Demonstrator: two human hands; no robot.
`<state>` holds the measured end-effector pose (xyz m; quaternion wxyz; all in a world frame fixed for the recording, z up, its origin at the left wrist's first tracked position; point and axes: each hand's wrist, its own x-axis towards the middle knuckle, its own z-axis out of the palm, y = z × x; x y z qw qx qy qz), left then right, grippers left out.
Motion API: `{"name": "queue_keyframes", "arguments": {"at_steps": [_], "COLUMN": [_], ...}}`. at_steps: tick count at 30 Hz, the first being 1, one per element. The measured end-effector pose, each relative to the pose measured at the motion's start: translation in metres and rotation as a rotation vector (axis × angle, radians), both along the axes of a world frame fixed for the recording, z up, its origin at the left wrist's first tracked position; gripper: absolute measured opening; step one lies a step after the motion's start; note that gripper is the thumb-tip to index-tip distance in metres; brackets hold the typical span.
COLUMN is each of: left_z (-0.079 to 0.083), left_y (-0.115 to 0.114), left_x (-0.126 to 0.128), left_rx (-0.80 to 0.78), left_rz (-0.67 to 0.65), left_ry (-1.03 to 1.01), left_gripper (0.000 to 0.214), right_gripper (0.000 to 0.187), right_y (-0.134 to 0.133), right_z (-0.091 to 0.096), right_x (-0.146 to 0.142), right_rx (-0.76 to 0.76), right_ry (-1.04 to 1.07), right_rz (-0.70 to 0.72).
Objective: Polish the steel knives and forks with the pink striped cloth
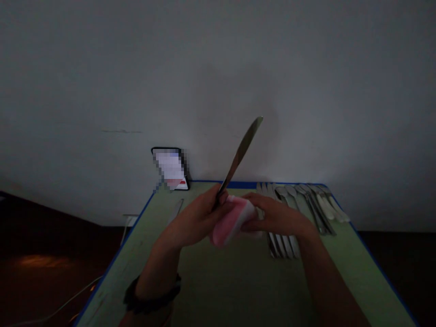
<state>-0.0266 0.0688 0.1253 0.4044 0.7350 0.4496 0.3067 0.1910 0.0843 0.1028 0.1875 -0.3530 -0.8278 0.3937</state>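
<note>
A table knife [242, 147] slants up and to the right out of my left hand [202, 209], which is closed around its lower end. My right hand [272, 212] pinches a pink and white cloth [226, 223] between thumb and fingers. The cloth hangs between both hands and touches the left fingers. The knife's handle is hidden by the left hand and the cloth. Behind and right of my right hand, several forks and spoons [282, 245] lie side by side on the green table [218, 286].
More cutlery with white handles [325, 204] lies at the table's back right corner. Another knife [177, 209] rests left of my left hand. A phone or tablet [170, 165] leans on the wall [218, 68] at the back left. A white cable [73, 297] runs beside the table.
</note>
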Motion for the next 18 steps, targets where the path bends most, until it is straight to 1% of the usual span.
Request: {"name": "queue_keyframes", "arguments": {"at_steps": [3,5,7,9,11,13,15,18], "left_z": [-0.001,-0.003,-0.006,-0.010,-0.013,-0.013,-0.012,-0.009], "left_y": [0.000,0.000,0.000,0.001,0.002,0.004,0.005,0.005], "left_x": [-0.003,-0.004,-0.005,-0.005,-0.005,-0.007,-0.008,-0.006], "left_rx": [-0.015,-0.039,-0.071,-0.075,-0.052,-0.048,-0.076,-0.132], "left_rz": [-0.012,-0.032,-0.046,-0.024,0.018,0.021,-0.017,-0.089], "left_ry": [0.065,0.097,0.121,0.150,0.196,0.219,0.198,0.139], "left_gripper": [0.018,0.019,0.020,0.021,0.023,0.025,0.029,0.035], "right_gripper": [0.030,0.025,0.021,0.020,0.023,0.028,0.031,0.031], "right_y": [0.000,0.001,0.003,0.004,0.004,0.004,0.004,0.006], "right_z": [0.003,0.003,0.002,0.002,0.001,0.001,0.000,-0.002], "right_x": [0.006,0.014,0.024,0.035,0.045,0.053,0.056,0.051], "right_rx": [-0.097,-0.097,-0.066,-0.077,-0.170,-0.319,-0.443,-0.507], "right_ry": [-0.070,-0.071,-0.046,-0.008,0.060,0.172,0.328,0.520], "right_rz": [0.075,0.051,-0.037,-0.148,-0.280,-0.418,-0.520,-0.623]}}
